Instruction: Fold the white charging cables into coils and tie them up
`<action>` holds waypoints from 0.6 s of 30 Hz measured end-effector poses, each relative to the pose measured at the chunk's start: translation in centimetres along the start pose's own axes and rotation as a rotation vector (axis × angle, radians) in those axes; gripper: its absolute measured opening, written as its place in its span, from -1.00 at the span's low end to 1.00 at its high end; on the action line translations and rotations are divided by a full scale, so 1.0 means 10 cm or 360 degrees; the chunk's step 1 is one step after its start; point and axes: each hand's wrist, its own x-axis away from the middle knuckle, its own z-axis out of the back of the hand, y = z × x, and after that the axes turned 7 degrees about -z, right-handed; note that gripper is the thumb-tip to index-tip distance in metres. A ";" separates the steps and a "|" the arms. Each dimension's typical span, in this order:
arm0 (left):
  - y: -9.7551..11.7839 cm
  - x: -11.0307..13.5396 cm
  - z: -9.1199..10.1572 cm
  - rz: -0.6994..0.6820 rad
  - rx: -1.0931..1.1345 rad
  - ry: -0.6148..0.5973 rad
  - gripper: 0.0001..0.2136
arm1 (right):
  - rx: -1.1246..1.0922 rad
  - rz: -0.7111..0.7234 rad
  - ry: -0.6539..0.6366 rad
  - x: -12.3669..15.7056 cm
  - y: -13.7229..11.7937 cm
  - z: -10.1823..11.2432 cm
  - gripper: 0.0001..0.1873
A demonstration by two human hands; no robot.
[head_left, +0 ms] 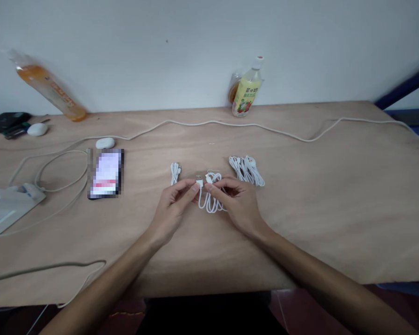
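Note:
A coiled white USB cable (211,201) lies on the wooden table (317,195) between my hands. My left hand (172,207) pinches its USB plug end between thumb and fingers. My right hand (239,202) pinches the cable's other, smaller plug end, and the coil's loops hang beneath both. A small bundled white cable (175,172) rests just beyond my left hand. A larger bunch of white cables (247,170) sits just beyond my right hand.
A phone (106,173) lies screen-up to the left, near a white earbud case (105,143). A long white cord (230,124) crosses the table's back. A juice bottle (247,90) stands by the wall; another bottle (49,88) leans at far left. A power strip (7,204) sits at left.

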 end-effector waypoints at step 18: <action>0.01 0.00 0.01 0.0037 0.0000 0.0010 -0.76 | -0.0010 -0.0021 0.0001 0.00 0.00 -0.01 -0.78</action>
